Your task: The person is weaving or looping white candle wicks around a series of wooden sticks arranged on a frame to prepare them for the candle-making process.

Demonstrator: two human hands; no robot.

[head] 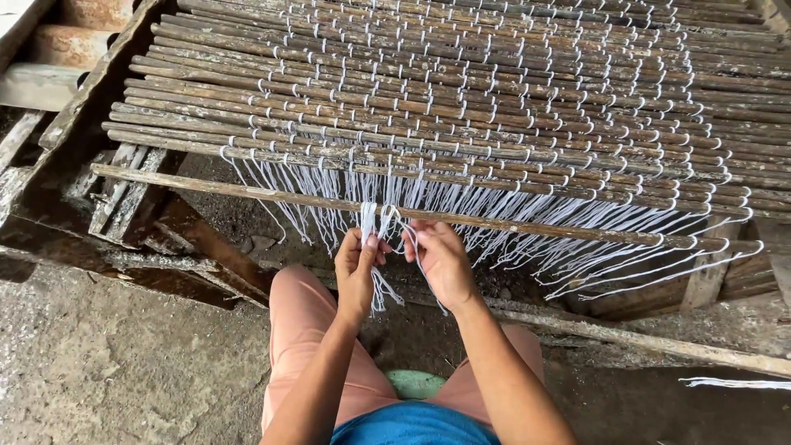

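The strings (375, 216) hang as a white bundle from the front stick (247, 191), just above and between the two hands. Their long axis runs near vertical: upper ends looped over the stick, loose ends pointing down toward the person's lap.

The front stick lies crosswise to the strings. Its long axis runs left to right and slopes slightly down toward the right. It sits apart from the mat (461, 91), the bound rows of sticks beyond it, with a fringe (577, 239) of white strings spanning the gap.

The left hand (356, 268) is closed. Thumb and fingers pinch the bundle just below the stick, and the tail of the strings trails down past the palm. The right hand (441, 259) is just beside it, fingers curled onto neighbouring strands at the same height. How tightly it grips cannot be told. The left hand is the nearer to the bundle; the strings rise straight up from its fingertips.

The mat rests on a rough wooden frame (107, 74). Below the hands are pink-clad knees (301, 321), a green object (416, 383) between them, and a grey floor (99, 363).
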